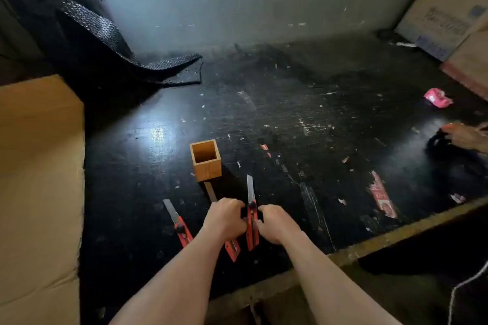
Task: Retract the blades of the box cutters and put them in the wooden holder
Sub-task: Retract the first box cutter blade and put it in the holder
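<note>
Three red box cutters sit at the near edge of your black table [290, 119], all with blades still extended. Your left hand [227, 217] and right hand [276, 223] both close their fingers around the rightmost cutter [251, 229], gripping its red handle from either side, its blade pointing away from you. The middle cutter [233, 247] lies on the table beneath your left hand, its blade tip reaching the base of the wooden holder [206, 159]. The left cutter [178, 223] lies apart, untouched, just left of your left wrist. The holder stands upright and open-topped just beyond your hands. A cardboard sheet [39, 166] lies to your left; another person's hand [467, 136] rests at the far right edge.
</note>
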A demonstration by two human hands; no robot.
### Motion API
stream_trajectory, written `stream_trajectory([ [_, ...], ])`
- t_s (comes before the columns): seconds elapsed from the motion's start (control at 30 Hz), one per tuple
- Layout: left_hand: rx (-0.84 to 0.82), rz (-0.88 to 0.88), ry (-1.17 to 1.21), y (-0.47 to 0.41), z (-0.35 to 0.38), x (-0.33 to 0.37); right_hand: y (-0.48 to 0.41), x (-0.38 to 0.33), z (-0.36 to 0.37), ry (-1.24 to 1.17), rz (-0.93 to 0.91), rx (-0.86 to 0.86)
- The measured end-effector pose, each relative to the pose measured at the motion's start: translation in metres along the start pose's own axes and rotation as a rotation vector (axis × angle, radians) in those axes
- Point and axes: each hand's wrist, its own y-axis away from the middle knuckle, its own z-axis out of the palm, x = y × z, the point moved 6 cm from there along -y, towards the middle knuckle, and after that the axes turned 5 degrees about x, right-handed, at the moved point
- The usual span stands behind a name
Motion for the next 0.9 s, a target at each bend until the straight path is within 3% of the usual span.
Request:
stream_trajectory([
  [0.27,0.027,-0.234,0.200,-0.015,0.043,-0.010,-0.004,0.020,0.025,-0.147,0.058,0.039],
  [0.57,0.152,-0.376,0.511,-0.020,0.042,0.004,-0.012,0.040,0.022,-0.548,0.188,0.104],
  [0.73,0.274,-0.379,0.653,-0.027,0.013,0.008,-0.024,0.034,-0.014,-0.664,0.115,0.089],
  [0.9,0.262,-0.329,0.900,-0.032,-0.025,0.005,-0.033,0.007,-0.064,-0.707,-0.046,0.091],
])
